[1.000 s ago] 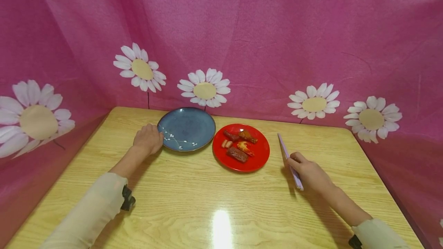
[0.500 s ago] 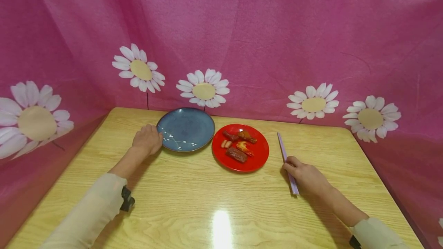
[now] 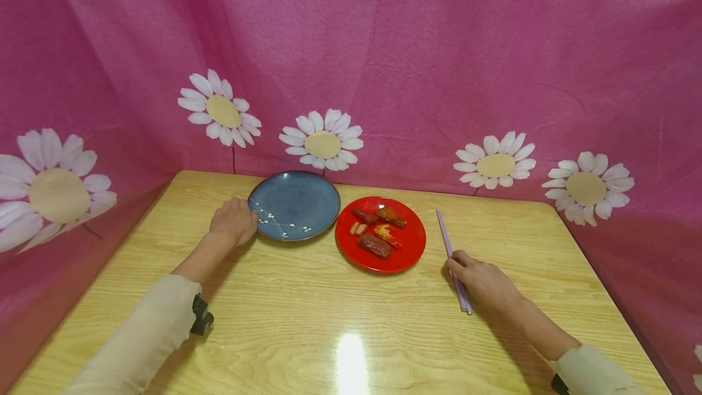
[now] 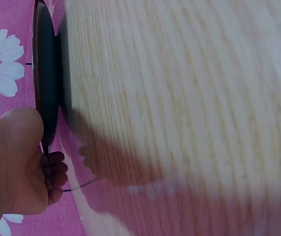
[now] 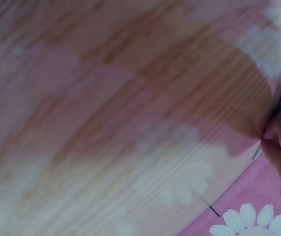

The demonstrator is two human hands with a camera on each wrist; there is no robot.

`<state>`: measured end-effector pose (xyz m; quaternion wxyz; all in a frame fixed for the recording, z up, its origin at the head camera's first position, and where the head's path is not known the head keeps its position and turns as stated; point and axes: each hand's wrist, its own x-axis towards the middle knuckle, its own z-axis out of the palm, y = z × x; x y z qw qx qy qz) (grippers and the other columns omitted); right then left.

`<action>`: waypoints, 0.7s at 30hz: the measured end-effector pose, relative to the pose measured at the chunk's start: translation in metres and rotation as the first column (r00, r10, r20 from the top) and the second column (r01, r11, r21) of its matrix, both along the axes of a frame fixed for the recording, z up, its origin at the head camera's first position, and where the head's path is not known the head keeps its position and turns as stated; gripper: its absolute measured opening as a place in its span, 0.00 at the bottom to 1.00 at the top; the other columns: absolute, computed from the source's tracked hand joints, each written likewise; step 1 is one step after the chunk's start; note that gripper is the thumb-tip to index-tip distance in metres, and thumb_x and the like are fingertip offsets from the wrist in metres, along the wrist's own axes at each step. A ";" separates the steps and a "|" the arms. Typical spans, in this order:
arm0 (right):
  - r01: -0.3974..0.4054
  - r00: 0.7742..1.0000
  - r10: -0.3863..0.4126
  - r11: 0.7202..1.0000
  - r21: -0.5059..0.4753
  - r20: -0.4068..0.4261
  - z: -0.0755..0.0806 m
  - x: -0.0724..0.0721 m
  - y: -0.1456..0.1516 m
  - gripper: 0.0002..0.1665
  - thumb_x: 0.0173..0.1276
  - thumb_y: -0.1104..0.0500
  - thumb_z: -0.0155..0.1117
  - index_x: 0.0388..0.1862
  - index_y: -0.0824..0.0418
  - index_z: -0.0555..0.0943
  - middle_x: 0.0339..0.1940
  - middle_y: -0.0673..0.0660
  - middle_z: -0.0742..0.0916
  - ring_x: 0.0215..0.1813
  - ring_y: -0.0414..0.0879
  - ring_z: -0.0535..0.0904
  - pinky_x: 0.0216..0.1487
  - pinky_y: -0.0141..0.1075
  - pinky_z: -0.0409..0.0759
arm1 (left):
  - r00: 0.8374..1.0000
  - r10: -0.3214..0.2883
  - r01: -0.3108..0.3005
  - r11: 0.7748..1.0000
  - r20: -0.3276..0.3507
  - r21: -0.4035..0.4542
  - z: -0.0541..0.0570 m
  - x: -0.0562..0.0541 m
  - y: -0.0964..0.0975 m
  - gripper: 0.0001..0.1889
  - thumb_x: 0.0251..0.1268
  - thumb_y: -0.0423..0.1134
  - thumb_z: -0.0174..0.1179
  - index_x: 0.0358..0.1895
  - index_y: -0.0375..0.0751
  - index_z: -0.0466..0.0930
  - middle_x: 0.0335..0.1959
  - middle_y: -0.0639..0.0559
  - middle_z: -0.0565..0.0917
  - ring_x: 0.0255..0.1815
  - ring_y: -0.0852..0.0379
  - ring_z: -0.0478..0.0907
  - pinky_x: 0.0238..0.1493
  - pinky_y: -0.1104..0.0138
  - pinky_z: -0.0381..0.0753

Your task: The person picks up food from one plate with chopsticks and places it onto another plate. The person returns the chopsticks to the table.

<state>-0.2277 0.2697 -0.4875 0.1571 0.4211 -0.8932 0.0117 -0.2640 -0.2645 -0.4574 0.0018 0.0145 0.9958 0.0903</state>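
My left hand point(image 3: 234, 222) grips the left rim of a round blue plate point(image 3: 298, 200) with white blossoms; in the left wrist view the thumb lies by its rim and the fingers curl beneath. Right of it on the table sits a red plate point(image 3: 406, 255). On that plate are a brown ribbed slab of meat point(image 3: 375, 245), an orange-brown drumstick point(image 3: 390, 216), a dark red piece point(image 3: 365, 214), a yellow-orange piece point(image 3: 387, 235) and small pale brown pieces point(image 3: 358, 228). My right hand point(image 3: 485, 282) pinches a pair of lilac chopsticks point(image 3: 445, 233), which slant low over the table.
The wooden table point(image 3: 274, 322) ends at the back and sides against a pink cloth point(image 3: 406, 78) printed with white daisies. A bright light reflection lies on the table's front middle. Beige sleeves with black wrist devices point(image 3: 202, 315) cover the forearms.
My right hand has shifted slightly left and toward me, and the chopsticks' near ends have swung left and lower. The left hand and both plates look unchanged.
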 end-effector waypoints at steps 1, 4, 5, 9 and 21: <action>0.002 1.000 -0.002 1.000 -0.002 0.002 0.000 0.000 0.000 0.22 0.54 0.77 0.72 0.42 0.60 0.76 0.41 0.58 0.78 0.28 0.46 0.79 0.23 0.39 0.81 | 1.000 -0.001 0.001 1.000 0.004 -0.003 0.000 0.000 0.000 0.23 0.77 0.40 0.40 0.50 0.16 0.69 0.41 0.31 0.71 0.50 0.32 0.70 0.50 0.45 0.72; 0.002 1.000 -0.002 1.000 -0.009 0.002 -0.001 0.000 0.000 0.22 0.54 0.77 0.72 0.42 0.60 0.76 0.41 0.58 0.78 0.28 0.46 0.79 0.23 0.39 0.81 | 1.000 -0.001 0.001 1.000 0.010 -0.008 0.000 -0.001 0.000 0.23 0.77 0.41 0.40 0.51 0.16 0.68 0.42 0.31 0.71 0.50 0.32 0.70 0.50 0.45 0.72; 0.002 1.000 -0.002 1.000 -0.014 0.003 -0.001 0.000 0.000 0.22 0.54 0.77 0.72 0.43 0.60 0.76 0.42 0.58 0.78 0.28 0.46 0.79 0.22 0.39 0.81 | 1.000 -0.002 0.002 1.000 0.008 -0.009 0.000 -0.001 0.000 0.23 0.77 0.41 0.39 0.51 0.16 0.68 0.42 0.31 0.71 0.50 0.32 0.70 0.51 0.44 0.72; -0.003 1.000 0.003 0.999 -0.035 -0.006 -0.001 -0.002 -0.001 0.23 0.53 0.77 0.71 0.45 0.62 0.76 0.43 0.59 0.79 0.28 0.47 0.80 0.25 0.41 0.82 | 1.000 -0.004 0.004 1.000 -0.013 -0.021 -0.001 -0.002 -0.001 0.24 0.77 0.42 0.39 0.51 0.16 0.68 0.43 0.30 0.72 0.51 0.31 0.70 0.51 0.44 0.72; 0.162 0.986 -0.154 0.974 -0.156 0.067 0.037 -0.011 -0.016 0.21 0.62 0.70 0.66 0.55 0.63 0.79 0.48 0.60 0.84 0.41 0.57 0.84 0.33 0.49 0.84 | 0.992 0.028 -0.040 0.995 -0.121 -0.094 -0.002 -0.002 0.002 0.27 0.78 0.46 0.42 0.51 0.17 0.69 0.44 0.29 0.74 0.53 0.32 0.72 0.50 0.43 0.72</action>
